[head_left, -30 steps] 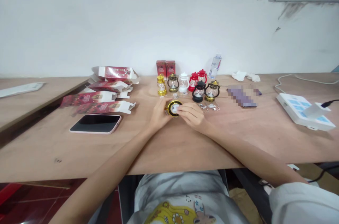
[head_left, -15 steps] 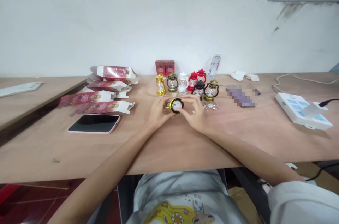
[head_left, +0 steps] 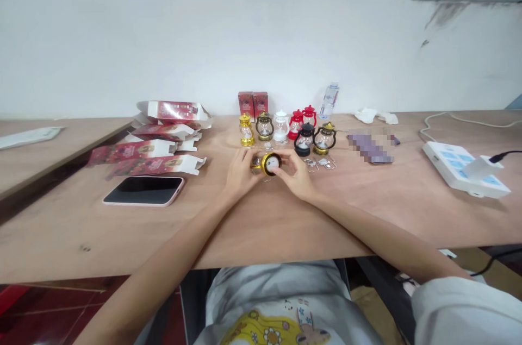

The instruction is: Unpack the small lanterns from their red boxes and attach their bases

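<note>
Between my hands, just above the table, a small gold lantern (head_left: 266,163) lies tipped on its side with its round base toward me. A white disc fills the middle of that base. My left hand (head_left: 241,173) is closed around the lantern's upper part, which its fingers partly hide. My right hand (head_left: 297,175) grips the base, the thumb pressed at the white disc. Behind my hands stand several upright small lanterns: a gold lantern (head_left: 246,131), a bronze one, a white lantern (head_left: 281,126), two red ones, a black lantern (head_left: 304,140) and a black-and-gold lantern (head_left: 324,139).
Opened red boxes (head_left: 159,164) are heaped at left, with a phone (head_left: 144,191) in front. Two upright red boxes (head_left: 253,104) and a bottle (head_left: 329,100) stand by the wall. Small wire pieces (head_left: 325,162) lie near the lanterns. At right is a white power strip (head_left: 464,169).
My right hand's fingers have drawn in lower around the lantern's base, uncovering the black lantern behind. The gold lantern stays held in nearly the same place.
</note>
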{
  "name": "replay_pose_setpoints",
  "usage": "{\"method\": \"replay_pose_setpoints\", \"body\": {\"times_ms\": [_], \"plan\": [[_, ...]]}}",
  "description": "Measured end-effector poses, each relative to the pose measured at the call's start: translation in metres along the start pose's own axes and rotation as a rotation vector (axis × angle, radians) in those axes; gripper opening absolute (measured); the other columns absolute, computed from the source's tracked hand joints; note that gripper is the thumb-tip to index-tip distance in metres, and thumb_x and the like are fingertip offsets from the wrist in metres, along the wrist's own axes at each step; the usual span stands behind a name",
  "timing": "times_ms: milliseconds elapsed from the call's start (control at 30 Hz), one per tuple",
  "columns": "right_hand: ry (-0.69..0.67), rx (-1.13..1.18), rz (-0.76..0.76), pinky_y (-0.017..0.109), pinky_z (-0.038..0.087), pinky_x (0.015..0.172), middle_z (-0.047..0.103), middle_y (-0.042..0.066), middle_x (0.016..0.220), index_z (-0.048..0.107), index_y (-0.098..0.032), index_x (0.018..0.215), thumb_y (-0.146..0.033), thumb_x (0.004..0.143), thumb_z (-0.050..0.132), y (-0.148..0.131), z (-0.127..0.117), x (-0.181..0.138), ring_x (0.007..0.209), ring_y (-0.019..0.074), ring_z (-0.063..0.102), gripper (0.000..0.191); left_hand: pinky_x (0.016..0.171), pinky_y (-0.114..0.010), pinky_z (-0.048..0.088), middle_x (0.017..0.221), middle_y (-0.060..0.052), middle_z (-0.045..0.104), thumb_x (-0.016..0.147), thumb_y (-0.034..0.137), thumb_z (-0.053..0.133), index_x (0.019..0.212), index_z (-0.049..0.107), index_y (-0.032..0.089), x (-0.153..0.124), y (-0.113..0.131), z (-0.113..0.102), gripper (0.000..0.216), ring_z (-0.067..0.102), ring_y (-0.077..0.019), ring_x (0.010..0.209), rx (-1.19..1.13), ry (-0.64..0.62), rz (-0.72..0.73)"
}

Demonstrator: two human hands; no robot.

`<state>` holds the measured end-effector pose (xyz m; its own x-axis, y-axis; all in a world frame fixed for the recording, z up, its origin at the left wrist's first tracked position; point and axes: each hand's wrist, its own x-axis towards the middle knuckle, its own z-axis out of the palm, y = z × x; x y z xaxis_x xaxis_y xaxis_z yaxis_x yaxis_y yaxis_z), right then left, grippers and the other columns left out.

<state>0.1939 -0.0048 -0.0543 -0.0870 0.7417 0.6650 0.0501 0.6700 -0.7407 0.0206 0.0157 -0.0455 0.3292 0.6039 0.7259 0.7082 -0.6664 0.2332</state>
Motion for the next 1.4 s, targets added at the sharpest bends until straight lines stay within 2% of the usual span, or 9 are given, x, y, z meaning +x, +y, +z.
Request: {"method": "replay_pose_setpoints", "body": {"times_ms": [200, 467, 767, 900, 1000, 1100, 1167, 1300, 1400], "plan": [[-0.041, -0.265, -0.23, 0.04, 0.041, 0.099, 0.053, 0.008, 0.118, 0.056, -0.024, 0.102, -0.034, 0.073, 0.071, -0.007, -0.003, -0.002, 0.115, 0.0217, 0.051, 0.034, 0.075, -0.031, 0.045, 0.095, -0.005, 0.056, 0.069, 0.03, 0.07, 0.104, 0.053, 0.018, 0.0, 0.003, -0.002, 0.041, 0.054, -0.0215, 0.088, -0.019, 0.012, -0.029], [-0.056, -0.333, -0.19, 0.038, 0.041, 0.097, 0.053, 0.007, 0.107, 0.054, -0.023, 0.096, -0.032, 0.075, 0.069, -0.01, -0.002, -0.001, 0.112, 0.0209, 0.05, 0.027, 0.075, -0.032, 0.045, 0.093, -0.007, 0.056, 0.07, 0.035, 0.068, 0.102, 0.054, 0.018, -0.001, 0.002, -0.002, 0.039, 0.054, -0.0224, 0.087, 0.06, -0.026, -0.032], [-0.057, -0.355, -0.126, 0.04, 0.04, 0.098, 0.052, 0.007, 0.111, 0.054, -0.023, 0.099, -0.034, 0.07, 0.073, -0.001, -0.002, -0.002, 0.109, 0.0226, 0.051, 0.036, 0.071, -0.032, 0.046, 0.091, -0.005, 0.058, 0.066, 0.041, 0.073, 0.105, 0.055, 0.02, -0.006, -0.011, 0.011, 0.048, 0.055, -0.0226, 0.086, 0.039, 0.036, -0.046], [-0.081, -0.328, -0.153, 0.04, 0.04, 0.098, 0.052, 0.008, 0.112, 0.053, -0.023, 0.098, -0.034, 0.074, 0.069, -0.004, -0.003, -0.001, 0.113, 0.0225, 0.049, 0.031, 0.074, -0.033, 0.046, 0.094, -0.006, 0.058, 0.07, 0.039, 0.07, 0.104, 0.055, 0.019, -0.003, -0.005, 0.006, 0.042, 0.055, -0.0233, 0.088, 0.069, -0.014, -0.037], [-0.1, -0.229, -0.175, 0.037, 0.044, 0.093, 0.051, 0.01, 0.117, 0.05, -0.021, 0.106, -0.032, 0.077, 0.065, -0.004, -0.012, 0.007, 0.112, 0.0215, 0.051, 0.035, 0.076, -0.034, 0.045, 0.093, -0.006, 0.057, 0.069, 0.031, 0.068, 0.102, 0.054, 0.018, 0.002, -0.001, 0.0, 0.039, 0.055, -0.0235, 0.088, 0.073, -0.036, -0.055], [-0.108, -0.239, -0.087, 0.036, 0.047, 0.088, 0.061, 0.008, 0.106, 0.049, -0.02, 0.106, -0.023, 0.08, 0.058, 0.005, -0.033, 0.02, 0.099, 0.0184, 0.059, 0.027, 0.077, -0.034, 0.045, 0.093, -0.006, 0.057, 0.066, 0.025, 0.068, 0.103, 0.053, 0.018, 0.004, -0.006, -0.002, 0.04, 0.054, -0.0238, 0.09, 0.079, -0.037, -0.116], [-0.172, -0.371, 0.011, 0.035, 0.048, 0.084, 0.066, 0.005, 0.09, 0.053, -0.018, 0.096, -0.014, 0.076, 0.056, 0.014, -0.05, 0.028, 0.087, 0.0171, 0.063, 0.02, 0.077, -0.035, 0.044, 0.094, -0.006, 0.058, 0.066, 0.025, 0.067, 0.103, 0.052, 0.018, 0.004, -0.013, -0.002, 0.041, 0.054, -0.0248, 0.091, 0.093, -0.037, -0.16], [-0.545, -0.603, 0.16, 0.028, 0.049, 0.072, 0.068, 0.005, 0.082, 0.058, -0.015, 0.083, 0.001, 0.063, 0.053, 0.022, -0.075, 0.038, 0.078, 0.0161, 0.064, 0.026, 0.078, -0.037, 0.043, 0.097, -0.006, 0.058, 0.067, 0.026, 0.067, 0.104, 0.052, 0.019, 0.004, -0.02, -0.001, 0.041, 0.053, -0.0266, 0.095, 0.131, -0.037, -0.189], [-0.746, -0.614, 0.204, 0.024, 0.05, 0.067, 0.068, 0.005, 0.083, 0.06, -0.014, 0.086, 0.003, 0.059, 0.05, 0.017, -0.081, 0.041, 0.073, 0.0146, 0.064, 0.034, 0.078, -0.037, 0.043, 0.098, -0.007, 0.059, 0.067, 0.026, 0.067, 0.105, 0.052, 0.019, 0.003, -0.019, -0.001, 0.042, 0.054, -0.0271, 0.097, 0.145, -0.046, -0.175]]}}
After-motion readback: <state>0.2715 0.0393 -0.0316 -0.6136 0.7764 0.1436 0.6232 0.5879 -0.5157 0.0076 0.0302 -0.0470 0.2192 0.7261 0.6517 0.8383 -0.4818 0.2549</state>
